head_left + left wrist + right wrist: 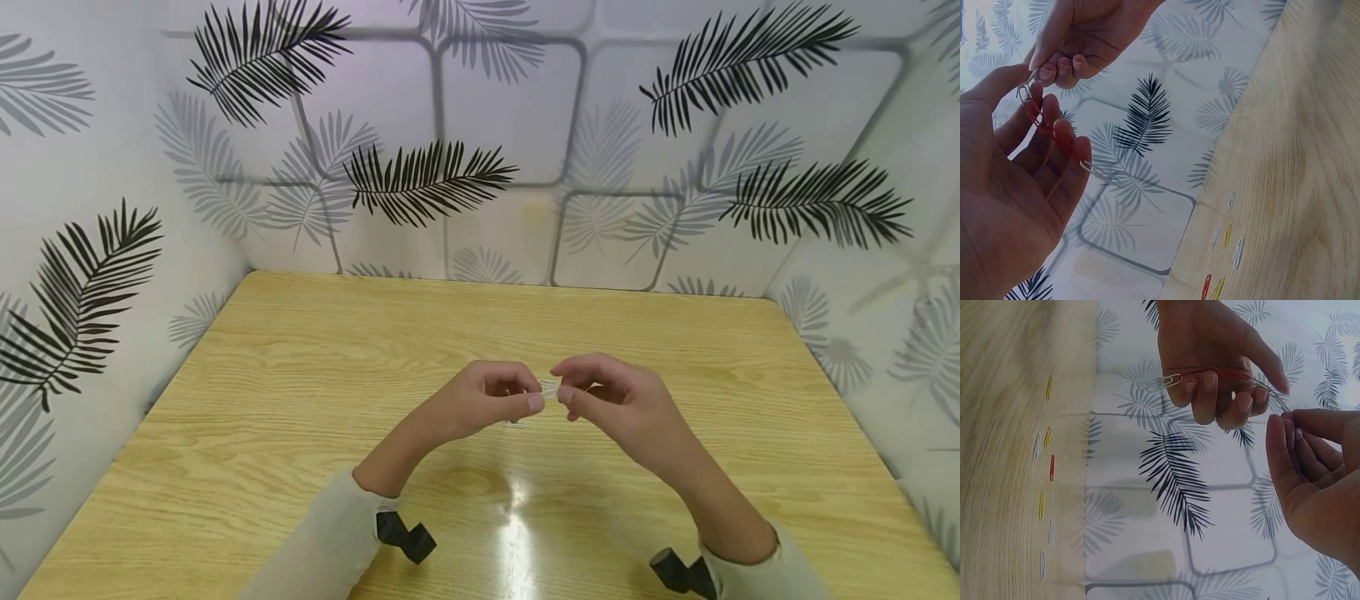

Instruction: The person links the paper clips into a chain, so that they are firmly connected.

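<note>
Hands (1019, 178), paper-clip chain (1045, 129) between

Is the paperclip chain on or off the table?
Off: the paperclip chain runs across the left hand, and the right hand pinches one end.

Walls (510, 108): white, black and grey fronds (431, 183) | table (315, 350): pale wood grain | glare (517, 542): white streak, near side

From the head, the paper-clip chain (548, 389) is too small to make out link by link; the bottom edge cuts off the tabletop's (247, 467) near corners and both sleeves (318, 533). The right hand's (1325, 478) pinching fingertips hide the chain's end.
</note>
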`<state>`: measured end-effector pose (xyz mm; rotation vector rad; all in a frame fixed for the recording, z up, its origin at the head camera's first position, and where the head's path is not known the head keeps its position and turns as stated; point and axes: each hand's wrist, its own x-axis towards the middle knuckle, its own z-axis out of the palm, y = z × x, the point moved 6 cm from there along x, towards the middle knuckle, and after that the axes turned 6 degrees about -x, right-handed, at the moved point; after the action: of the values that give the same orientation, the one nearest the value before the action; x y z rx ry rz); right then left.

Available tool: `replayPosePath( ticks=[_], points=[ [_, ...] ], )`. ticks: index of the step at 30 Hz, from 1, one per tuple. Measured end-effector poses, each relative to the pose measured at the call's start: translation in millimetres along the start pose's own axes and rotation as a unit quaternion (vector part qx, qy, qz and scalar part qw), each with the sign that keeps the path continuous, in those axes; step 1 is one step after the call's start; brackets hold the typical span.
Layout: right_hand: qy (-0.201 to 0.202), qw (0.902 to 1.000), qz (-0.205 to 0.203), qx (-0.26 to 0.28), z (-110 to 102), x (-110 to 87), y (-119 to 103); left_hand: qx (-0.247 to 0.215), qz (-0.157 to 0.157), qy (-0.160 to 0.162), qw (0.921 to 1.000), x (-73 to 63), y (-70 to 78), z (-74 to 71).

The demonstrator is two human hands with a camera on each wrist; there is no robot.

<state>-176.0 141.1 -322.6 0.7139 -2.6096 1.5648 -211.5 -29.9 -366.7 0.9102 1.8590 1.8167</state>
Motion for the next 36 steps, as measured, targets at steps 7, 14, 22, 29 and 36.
replayPosePath(
  ticks=[7, 14, 22, 29, 36],
  points=[
    [0.013, 0.9994, -0.026, -0.017, -0.2, -0.7, -3.5, -0.011, 0.007, -0.006, 0.9999, -0.8, 3.6, 2.4],
    [0.033, 0.9972, -0.059, -0.033, -0.1, -0.3, -5.7, 0.007, 0.034, 0.016, 0.9993, -1.9, 8.3, 0.1],
    [0.037, 0.9953, -0.074, -0.050, 0.7, 0.8, -5.4, 0.083, 0.049, 0.076, 0.9925, -3.2, 14.3, -5.4],
    [0.027, 0.9985, 0.004, -0.048, -12.0, 8.0, 18.7, 0.108, 0.046, 0.097, 0.9884, -3.6, 15.4, -9.1],
    [-0.013, 0.9939, 0.071, -0.084, -19.9, 25.4, 77.3, 0.110, 0.035, 0.103, 0.9879, -3.7, 11.0, -14.0]
  ],
)
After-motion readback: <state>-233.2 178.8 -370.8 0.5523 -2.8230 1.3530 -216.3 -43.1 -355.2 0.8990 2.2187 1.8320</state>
